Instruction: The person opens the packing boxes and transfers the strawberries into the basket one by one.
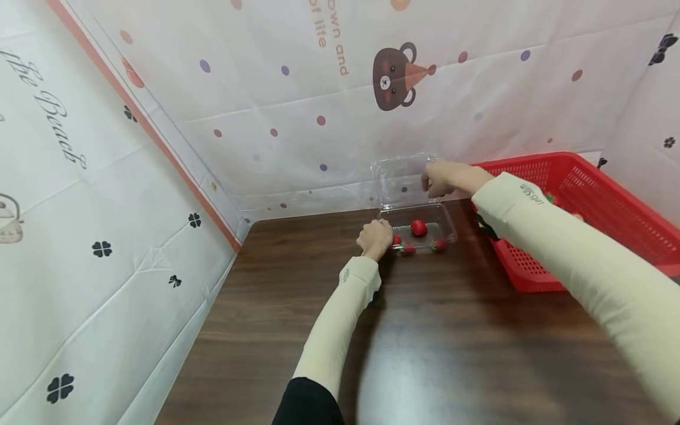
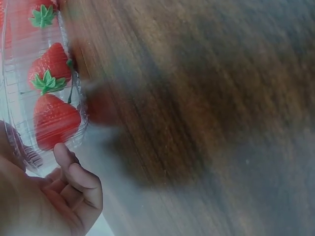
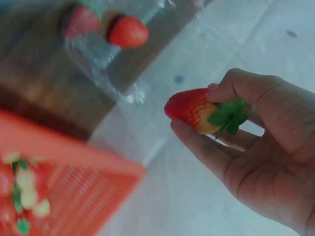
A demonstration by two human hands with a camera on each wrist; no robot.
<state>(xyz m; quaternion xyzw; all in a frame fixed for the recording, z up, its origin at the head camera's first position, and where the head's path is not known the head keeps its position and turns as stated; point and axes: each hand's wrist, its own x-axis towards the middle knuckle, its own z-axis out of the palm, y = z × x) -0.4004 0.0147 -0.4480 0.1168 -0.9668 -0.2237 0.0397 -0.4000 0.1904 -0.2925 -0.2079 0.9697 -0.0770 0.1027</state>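
A clear plastic box [image 1: 440, 218] stands on the table against the back wall, its hinged lid [image 1: 390, 180] raised. Several red strawberries [image 1: 418, 228] lie inside; a strawberry [image 2: 56, 120] with a smooth red body is close to the corner in the left wrist view. At that left corner my left hand [image 1: 374, 239] grips the box edge, fingers curled on one side and thumb on the other. Between thumb and fingers my right hand [image 1: 443, 179] pinches another strawberry [image 3: 189, 107], red with a yellowish top and green leaves, raised in front of the lid.
To the right sits a red perforated basket [image 1: 632, 215] with more strawberries [image 3: 27, 187] in it, partly hidden by my right sleeve [image 1: 574, 254]. The dark wooden table [image 1: 276, 307] meets walls hung with a printed white sheet [image 1: 255, 71].
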